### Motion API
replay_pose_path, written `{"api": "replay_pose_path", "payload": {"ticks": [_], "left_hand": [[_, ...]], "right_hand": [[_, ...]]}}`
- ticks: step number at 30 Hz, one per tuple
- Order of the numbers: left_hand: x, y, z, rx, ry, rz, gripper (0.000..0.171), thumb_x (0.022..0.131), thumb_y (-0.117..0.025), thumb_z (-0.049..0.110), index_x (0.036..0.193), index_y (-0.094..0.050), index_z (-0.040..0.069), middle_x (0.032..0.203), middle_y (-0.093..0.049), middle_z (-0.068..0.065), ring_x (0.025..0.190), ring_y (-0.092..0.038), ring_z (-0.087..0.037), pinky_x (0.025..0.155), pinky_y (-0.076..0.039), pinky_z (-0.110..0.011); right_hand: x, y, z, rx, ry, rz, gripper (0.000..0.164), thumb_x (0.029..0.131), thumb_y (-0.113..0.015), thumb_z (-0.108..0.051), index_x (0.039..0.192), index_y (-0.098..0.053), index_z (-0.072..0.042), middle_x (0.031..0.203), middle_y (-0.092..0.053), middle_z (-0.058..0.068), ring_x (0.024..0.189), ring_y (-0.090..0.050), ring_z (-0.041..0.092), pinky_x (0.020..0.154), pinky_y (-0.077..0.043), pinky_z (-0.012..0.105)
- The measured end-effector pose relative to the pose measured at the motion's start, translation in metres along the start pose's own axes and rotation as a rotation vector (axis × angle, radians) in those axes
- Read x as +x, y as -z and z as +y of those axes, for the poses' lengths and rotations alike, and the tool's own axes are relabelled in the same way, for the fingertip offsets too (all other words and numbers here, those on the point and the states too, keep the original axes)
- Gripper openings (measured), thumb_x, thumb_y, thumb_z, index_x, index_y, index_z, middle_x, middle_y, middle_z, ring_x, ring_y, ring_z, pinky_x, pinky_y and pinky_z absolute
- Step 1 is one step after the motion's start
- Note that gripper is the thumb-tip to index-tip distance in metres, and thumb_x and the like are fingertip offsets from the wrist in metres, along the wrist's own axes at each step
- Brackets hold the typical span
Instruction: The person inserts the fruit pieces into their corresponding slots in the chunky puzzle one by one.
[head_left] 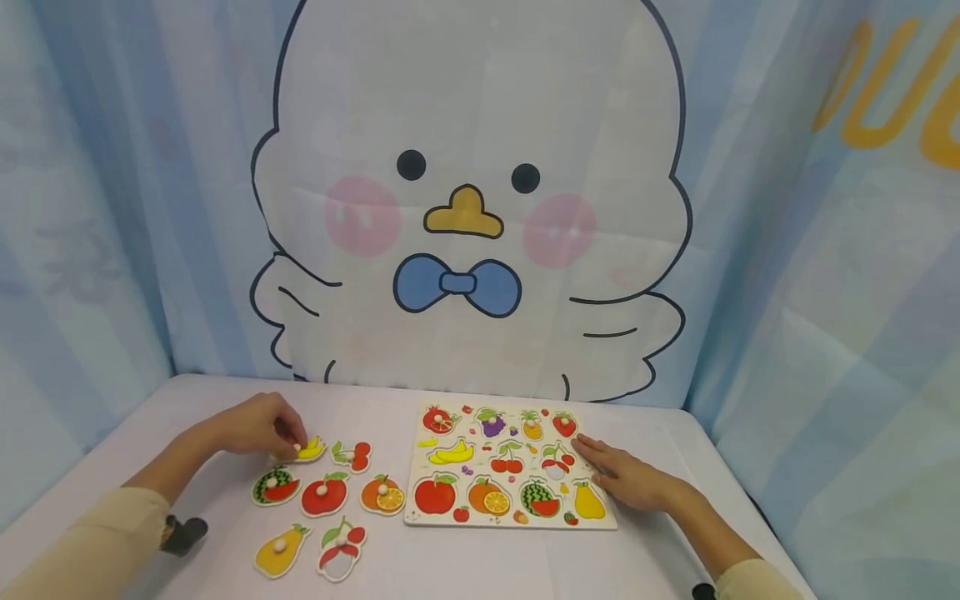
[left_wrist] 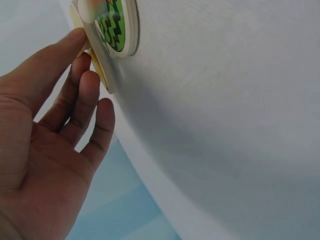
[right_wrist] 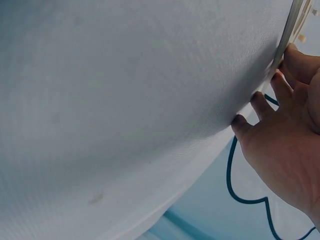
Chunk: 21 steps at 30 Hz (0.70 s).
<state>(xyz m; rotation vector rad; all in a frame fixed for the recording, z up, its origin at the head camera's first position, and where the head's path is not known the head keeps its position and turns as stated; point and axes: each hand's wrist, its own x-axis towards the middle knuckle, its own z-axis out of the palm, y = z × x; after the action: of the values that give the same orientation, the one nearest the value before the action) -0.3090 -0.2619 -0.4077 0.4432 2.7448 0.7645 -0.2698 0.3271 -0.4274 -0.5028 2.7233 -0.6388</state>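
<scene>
Yellow banana-shaped wooden puzzle piece, toward the back left of the white surface, pinched between the thumb and fingers of the left hand; the narrow hold seems to suit its thin, flat shape. Six other knobbed fruit pieces lie spread nearby, probably for easy picking. The right hand, fingers extended, touches the right edge of a pale rectangular fruit-printed board, seemingly to steady it.

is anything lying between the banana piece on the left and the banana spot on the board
Yes, one cherry piece lies on the table between the banana piece and the banana spot on the board. Lifting over it would probably be enough; nothing visible covers the spot itself.
</scene>
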Motion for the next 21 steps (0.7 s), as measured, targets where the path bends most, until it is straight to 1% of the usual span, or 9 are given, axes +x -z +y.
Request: {"api": "replay_pose_path", "payload": {"ticks": [4,6,11,14,21], "left_hand": [[0.002,0.001,0.004,-0.001,-0.026,0.008,0.010,0.084,-0.085,0.010,0.091,-0.080,0.015,0.088,-0.072,0.002,0.080,-0.061,-0.017,0.076,-0.058,-0.030],[0.004,0.001,0.006,0.001,-0.050,0.003,0.009,0.085,-0.085,0.011,0.092,-0.080,0.015,0.089,-0.072,0.003,0.080,-0.061,-0.016,0.076,-0.058,-0.028],[0.012,-0.001,0.016,0.005,-0.115,-0.015,0.009,0.085,-0.085,0.013,0.093,-0.081,0.016,0.089,-0.072,0.004,0.080,-0.061,-0.016,0.073,-0.057,-0.027],[0.018,-0.003,0.023,0.008,-0.140,-0.016,0.009,0.085,-0.085,0.013,0.093,-0.081,0.016,0.089,-0.071,0.005,0.079,-0.060,-0.015,0.072,-0.056,-0.027],[0.035,-0.013,0.044,0.000,-0.153,-0.016,0.009,0.085,-0.086,0.015,0.090,-0.081,0.020,0.087,-0.072,0.006,0.078,-0.062,-0.015,0.073,-0.058,-0.027]], "right_hand": [[-0.001,0.001,-0.001,0.003,-0.001,-0.003,0.063,0.106,-0.058,-0.022,0.163,-0.033,-0.014,0.172,-0.023,0.017,0.156,-0.020,0.051,0.120,-0.020,0.073],[-0.001,0.000,-0.001,0.008,-0.007,-0.003,0.063,0.106,-0.058,-0.022,0.163,-0.033,-0.015,0.172,-0.023,0.017,0.156,-0.020,0.050,0.121,-0.019,0.073],[-0.001,-0.001,0.001,0.009,-0.011,-0.006,0.064,0.106,-0.057,-0.023,0.164,-0.032,-0.017,0.172,-0.022,0.016,0.156,-0.020,0.050,0.120,-0.019,0.073],[-0.001,-0.001,0.001,0.006,-0.008,-0.005,0.063,0.106,-0.057,-0.023,0.164,-0.032,-0.017,0.172,-0.022,0.017,0.156,-0.020,0.051,0.120,-0.019,0.073],[-0.001,0.001,0.001,0.004,-0.006,-0.003,0.063,0.106,-0.057,-0.023,0.164,-0.032,-0.017,0.172,-0.023,0.017,0.156,-0.021,0.051,0.120,-0.019,0.073]]}}
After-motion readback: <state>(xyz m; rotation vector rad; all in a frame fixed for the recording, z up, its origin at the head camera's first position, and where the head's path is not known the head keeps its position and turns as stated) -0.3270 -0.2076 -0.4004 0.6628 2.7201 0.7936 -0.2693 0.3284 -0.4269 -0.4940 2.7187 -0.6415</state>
